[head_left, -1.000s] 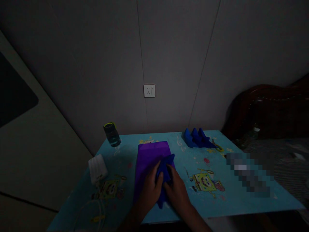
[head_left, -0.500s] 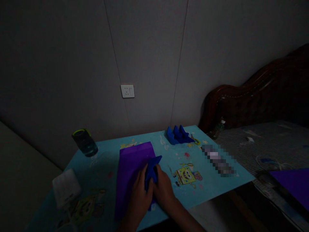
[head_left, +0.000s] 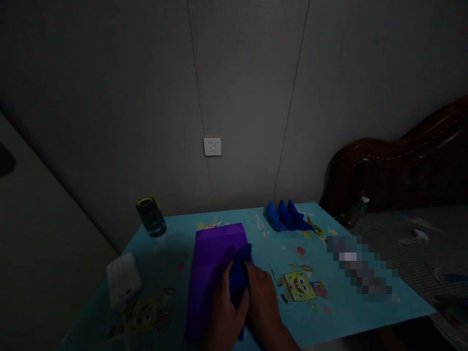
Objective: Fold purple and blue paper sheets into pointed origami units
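Between my two hands is a folded piece of blue paper (head_left: pixel 238 278), its pointed tip aimed up and away from me. My left hand (head_left: pixel 227 309) wraps its left side, thumb along the near face. From the right, my right hand (head_left: pixel 262 295) grips the other side with bent fingers. Beneath and to the left lies a sheet of purple paper (head_left: pixel 215 263) with faint creases, partly covered by my left hand. At the back right of the table stand three folded blue paper boats (head_left: pixel 287 217) in a row. Scissors (head_left: pixel 317 228) with yellow-green handles lie beside them.
The turquoise cartoon-printed table (head_left: pixel 351 312) stands against the wall. A dark tumbler (head_left: pixel 151 218) is at its back left, with a white power bank (head_left: pixel 123 280) and cable nearer. A blurred-out object (head_left: pixel 360 268) lies at the right. A bed with a wooden headboard (head_left: pixel 395 156) stands beyond.
The view has turned left, so the table and its things sit further right. The blue paper's tip now points more upward, and my hands have closed tighter around it.
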### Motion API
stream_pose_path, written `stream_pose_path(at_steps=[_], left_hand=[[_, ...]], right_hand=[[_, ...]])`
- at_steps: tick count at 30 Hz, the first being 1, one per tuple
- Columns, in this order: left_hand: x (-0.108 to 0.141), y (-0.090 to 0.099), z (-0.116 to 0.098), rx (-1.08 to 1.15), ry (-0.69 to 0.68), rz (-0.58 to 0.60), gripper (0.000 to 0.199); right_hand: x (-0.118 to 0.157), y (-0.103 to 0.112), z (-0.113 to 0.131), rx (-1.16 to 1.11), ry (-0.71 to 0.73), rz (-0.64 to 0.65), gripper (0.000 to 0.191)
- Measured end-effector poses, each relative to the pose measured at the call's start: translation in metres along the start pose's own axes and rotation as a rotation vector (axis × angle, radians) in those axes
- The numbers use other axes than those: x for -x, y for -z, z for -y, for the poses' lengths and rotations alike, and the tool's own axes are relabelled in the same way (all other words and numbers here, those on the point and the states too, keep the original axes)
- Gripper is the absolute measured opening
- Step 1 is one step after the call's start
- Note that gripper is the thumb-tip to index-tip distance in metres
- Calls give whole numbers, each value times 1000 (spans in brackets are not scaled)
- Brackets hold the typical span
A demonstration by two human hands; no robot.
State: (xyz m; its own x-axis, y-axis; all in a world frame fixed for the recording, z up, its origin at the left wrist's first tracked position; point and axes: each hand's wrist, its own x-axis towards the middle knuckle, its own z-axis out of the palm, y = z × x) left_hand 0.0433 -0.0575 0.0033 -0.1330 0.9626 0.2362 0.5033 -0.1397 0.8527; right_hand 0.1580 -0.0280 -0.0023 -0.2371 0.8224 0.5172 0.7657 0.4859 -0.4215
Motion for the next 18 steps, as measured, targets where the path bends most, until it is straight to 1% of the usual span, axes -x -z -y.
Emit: stream_pose_path(at_steps=[2, 4, 8, 12, 15, 18], left_hand=[[-2, 2, -2, 12, 43, -29, 59], [-4, 4, -2, 23, 59, -57, 59], [-6, 8, -2, 34, 85, -63, 58], [-7, 14, -2, 56, 125, -31, 56], [-7, 20, 0, 100, 146, -33, 53], [-7, 22, 4, 153, 163, -34, 50]], right_hand=[[-2, 3, 2, 17, 30, 1, 63], [-4, 4, 3, 19, 37, 1, 63], [-3, -3, -1, -27, 15, 6, 60], [0, -7, -2, -177, -27, 3, 53], [-4, 0, 4, -309, -110, 44, 44], [-9, 8, 10, -408, -147, 81, 40]])
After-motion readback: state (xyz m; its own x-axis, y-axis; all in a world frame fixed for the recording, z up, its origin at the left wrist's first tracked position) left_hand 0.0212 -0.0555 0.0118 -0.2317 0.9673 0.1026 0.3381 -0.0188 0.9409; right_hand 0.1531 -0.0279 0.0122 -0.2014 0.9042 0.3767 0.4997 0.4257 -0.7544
